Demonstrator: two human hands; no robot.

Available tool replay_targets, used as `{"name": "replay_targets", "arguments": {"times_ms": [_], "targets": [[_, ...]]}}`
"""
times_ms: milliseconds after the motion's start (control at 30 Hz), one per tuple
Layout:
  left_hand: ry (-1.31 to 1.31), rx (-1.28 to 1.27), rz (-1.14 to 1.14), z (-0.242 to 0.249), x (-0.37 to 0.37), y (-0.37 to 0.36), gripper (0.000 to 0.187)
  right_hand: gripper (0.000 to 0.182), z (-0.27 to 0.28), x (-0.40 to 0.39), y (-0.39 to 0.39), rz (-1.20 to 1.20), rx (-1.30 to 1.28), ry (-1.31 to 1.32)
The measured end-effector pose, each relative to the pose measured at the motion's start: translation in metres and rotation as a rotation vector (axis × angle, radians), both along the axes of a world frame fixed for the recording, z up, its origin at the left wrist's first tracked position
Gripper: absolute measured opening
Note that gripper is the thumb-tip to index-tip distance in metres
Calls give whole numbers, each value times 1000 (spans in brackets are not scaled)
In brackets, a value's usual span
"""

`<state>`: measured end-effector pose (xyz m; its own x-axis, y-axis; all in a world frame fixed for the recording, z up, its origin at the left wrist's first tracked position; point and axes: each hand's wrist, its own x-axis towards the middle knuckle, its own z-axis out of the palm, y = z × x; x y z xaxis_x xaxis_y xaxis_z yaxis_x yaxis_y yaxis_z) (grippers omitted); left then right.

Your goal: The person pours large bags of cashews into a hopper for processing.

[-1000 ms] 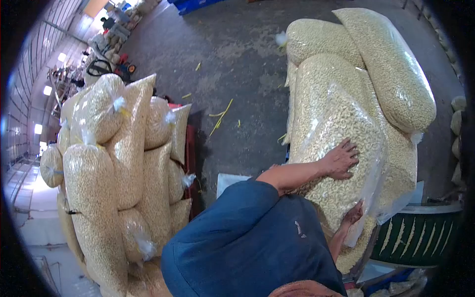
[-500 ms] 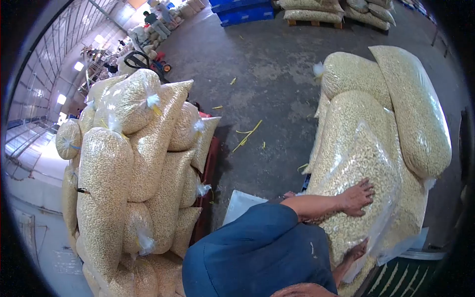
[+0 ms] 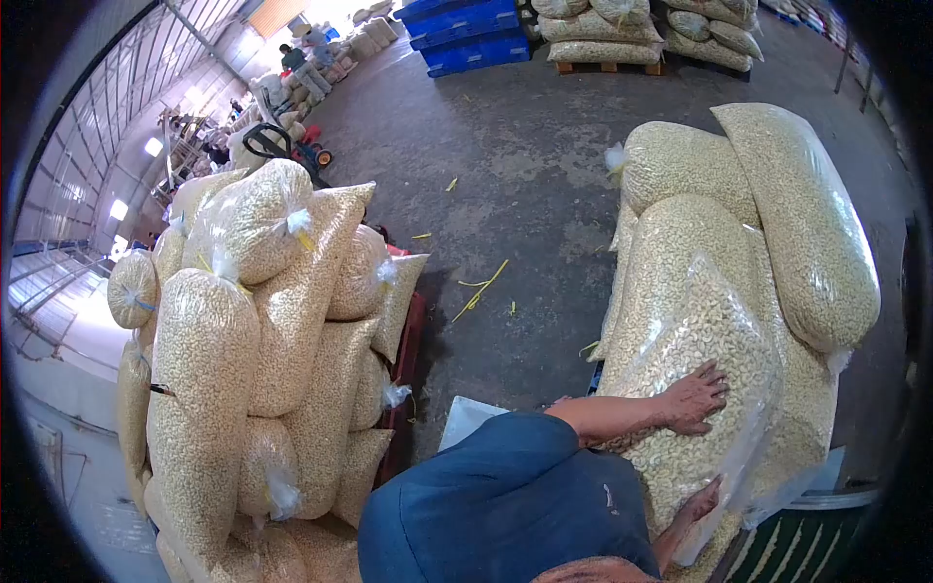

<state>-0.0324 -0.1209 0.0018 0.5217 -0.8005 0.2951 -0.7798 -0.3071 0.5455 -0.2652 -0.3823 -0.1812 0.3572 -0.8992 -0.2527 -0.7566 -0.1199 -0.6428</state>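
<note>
Floor [image 3: 544, 175], grey and patchy, runs in the head view between the left bag stack [image 3: 199, 389] and right bag stack [image 3: 680, 233], toward blue crates [image 3: 465, 34]. On the right bag stack lies a clear, filled bag [image 3: 729, 335]; your left hand [image 3: 694, 399] rests spread upon it. Your right hand [image 3: 698, 501] is at its edge, whether pinching I cannot tell.

Scuffed grey concrete floor [image 3: 544, 209] tbh: thin yellow strips [image 3: 479, 292] mid-floor, blue plastic crate stack [image 3: 466, 37] far back, wooden pallet [image 3: 610, 68] right of it.
</note>
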Motion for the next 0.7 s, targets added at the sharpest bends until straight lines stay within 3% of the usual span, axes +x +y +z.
{"name": "replay_targets", "arguments": {"times_ms": [167,267,567,700], "targets": [[-11,5,-5,-5,0,-4,59,79,50,7,30,18,89,-75],[-40,-44,12,-13,0,-8,61,71,19,0,19,63,-3,-189],[-34,28,4,4,-2,-3,61,73,65,5,35,119,113,-156],[-17,32,5,6,-3,-3,60,71,53,5,34,120,66,-214]]}}
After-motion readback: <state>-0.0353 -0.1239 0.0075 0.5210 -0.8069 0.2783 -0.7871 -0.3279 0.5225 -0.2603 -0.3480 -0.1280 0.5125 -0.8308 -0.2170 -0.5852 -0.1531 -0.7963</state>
